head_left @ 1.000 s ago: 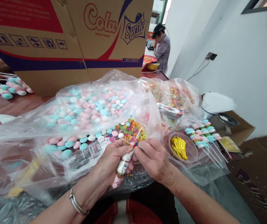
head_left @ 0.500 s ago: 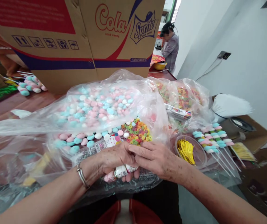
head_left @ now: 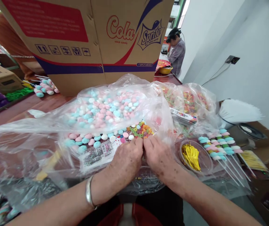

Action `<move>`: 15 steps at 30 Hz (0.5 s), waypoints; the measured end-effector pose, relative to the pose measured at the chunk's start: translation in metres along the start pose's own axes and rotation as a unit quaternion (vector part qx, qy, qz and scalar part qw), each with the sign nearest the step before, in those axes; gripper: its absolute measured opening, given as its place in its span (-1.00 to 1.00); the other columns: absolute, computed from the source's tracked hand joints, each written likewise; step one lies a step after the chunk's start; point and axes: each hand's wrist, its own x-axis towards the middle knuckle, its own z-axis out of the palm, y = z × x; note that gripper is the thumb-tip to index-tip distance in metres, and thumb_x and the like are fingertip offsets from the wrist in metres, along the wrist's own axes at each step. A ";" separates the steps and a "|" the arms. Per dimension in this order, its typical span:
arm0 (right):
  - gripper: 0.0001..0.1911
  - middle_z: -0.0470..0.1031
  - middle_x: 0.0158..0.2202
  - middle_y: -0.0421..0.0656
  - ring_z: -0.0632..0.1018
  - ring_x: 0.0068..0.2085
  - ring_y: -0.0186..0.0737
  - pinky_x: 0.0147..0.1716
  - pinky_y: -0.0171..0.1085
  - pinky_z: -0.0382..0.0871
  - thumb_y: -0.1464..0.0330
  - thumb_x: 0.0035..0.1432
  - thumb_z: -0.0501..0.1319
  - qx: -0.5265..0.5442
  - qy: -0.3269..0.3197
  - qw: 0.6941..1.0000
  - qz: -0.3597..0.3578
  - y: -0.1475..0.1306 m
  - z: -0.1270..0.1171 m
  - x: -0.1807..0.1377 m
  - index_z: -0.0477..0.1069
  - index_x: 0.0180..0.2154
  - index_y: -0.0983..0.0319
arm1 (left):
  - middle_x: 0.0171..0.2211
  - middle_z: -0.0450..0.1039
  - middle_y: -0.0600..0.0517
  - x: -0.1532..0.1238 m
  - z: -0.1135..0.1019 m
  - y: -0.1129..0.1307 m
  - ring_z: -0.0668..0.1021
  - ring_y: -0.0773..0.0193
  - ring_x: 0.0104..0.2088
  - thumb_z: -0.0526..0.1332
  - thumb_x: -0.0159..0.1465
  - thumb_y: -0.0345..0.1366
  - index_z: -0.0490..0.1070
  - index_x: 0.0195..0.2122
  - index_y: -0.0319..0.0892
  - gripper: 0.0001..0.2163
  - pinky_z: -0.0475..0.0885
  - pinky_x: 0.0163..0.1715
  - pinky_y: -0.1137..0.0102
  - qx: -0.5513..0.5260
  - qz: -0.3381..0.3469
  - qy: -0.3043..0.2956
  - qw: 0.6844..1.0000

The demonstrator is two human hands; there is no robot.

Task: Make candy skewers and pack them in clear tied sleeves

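Observation:
My left hand and my right hand meet knuckle to knuckle at the table's near side, both closed, fingers pinched together. Whatever lies between them is hidden behind the backs of the hands. Just beyond them are loose pink, blue and white candies and small colourful ring candies. A printed plastic packet lies by my left hand. To the right of my right hand, a round clear tub holds gold twist ties. Candy skewers on white sticks lie farther right.
A large clear bag of candies spreads before a tall cardboard box. Another bag of ring candies lies behind a small printed box. More skewers lie at the left. A person stands in the background.
Half a second ago a wrapped candy piece with pink and white showed in my left hand, with my right fingers over it. Both hands have since turned knuckles-up, and it is out of sight.

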 end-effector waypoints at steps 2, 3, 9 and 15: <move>-0.77 0.41 -0.45 -0.11 0.38 -0.41 -0.21 -0.43 -0.25 0.21 0.47 0.30 -0.01 0.064 0.027 0.993 0.092 0.003 0.008 0.007 0.34 -0.38 0.24 | -0.25 0.52 -0.17 -0.008 0.004 0.001 0.51 0.01 -0.22 0.13 0.17 -0.51 0.48 -0.25 -0.19 -0.81 0.36 -0.10 0.14 0.047 0.069 0.092 0.992; -0.79 0.40 -0.45 -0.14 0.38 -0.42 -0.23 -0.42 -0.27 0.22 0.44 0.30 0.00 0.111 0.041 0.984 0.136 0.005 0.009 0.011 0.33 -0.38 0.23 | -0.17 0.50 -0.19 -0.012 0.004 0.002 0.48 -0.02 -0.13 0.14 0.20 -0.47 0.48 -0.20 -0.20 -0.81 0.31 -0.02 0.10 0.047 0.093 0.124 0.987; -0.85 0.43 -0.42 -0.20 0.44 -0.37 -0.30 -0.33 -0.33 0.31 0.42 0.26 0.02 0.355 0.105 0.901 0.225 -0.022 -0.007 0.028 0.32 -0.35 0.20 | -0.50 0.45 0.00 -0.015 -0.016 0.007 0.47 0.18 -0.45 0.05 0.34 -0.01 0.39 -0.34 -0.18 -0.65 0.36 -0.38 0.31 -0.355 -0.217 0.022 0.909; -0.83 0.37 -0.49 -0.24 0.40 -0.44 -0.32 -0.38 -0.34 0.29 0.42 0.22 0.03 0.405 0.080 0.890 0.194 -0.039 -0.001 0.023 0.31 -0.41 0.19 | -0.43 0.58 -0.08 0.000 -0.078 0.009 0.59 0.02 -0.31 0.15 0.17 0.20 0.52 -0.28 -0.18 -0.50 0.46 -0.26 0.21 -0.593 -0.188 0.026 0.783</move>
